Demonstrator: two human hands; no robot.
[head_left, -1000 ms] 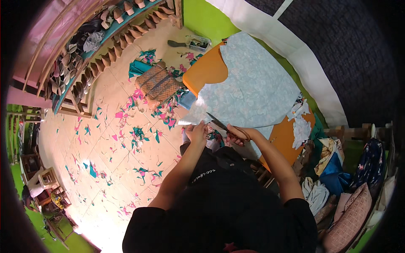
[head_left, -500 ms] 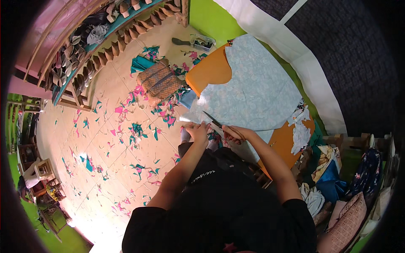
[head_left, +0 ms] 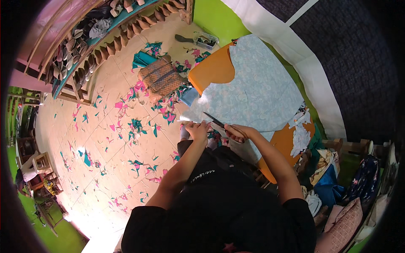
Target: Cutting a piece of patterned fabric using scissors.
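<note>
A light blue patterned cloth [head_left: 263, 84] is spread over an orange table [head_left: 211, 69], its near-left corner hanging past the edge. My left hand [head_left: 196, 131] is closed on the cloth at that near edge, fingers bent together. In my right hand [head_left: 237, 133] is a pair of dark-bladed scissors [head_left: 214, 119], its tips pointing up and left over the cloth's near edge, close to my left fingers. The lower blade and part of the handles are hidden by cloth and hand.
Pink and teal cloth scraps [head_left: 136, 126] litter the tiled floor. A woven brown bag [head_left: 162, 80] lies left of the table, a clear plastic box [head_left: 206, 41] beyond it. Shoe forms fill a rack [head_left: 122, 38] far left. White scraps [head_left: 301, 135] and piled fabrics [head_left: 331, 185] are at right.
The whole view has shifted slightly. My right hand with the scissors has turned a little, while my left hand stays at nearly the same spot on the cloth.
</note>
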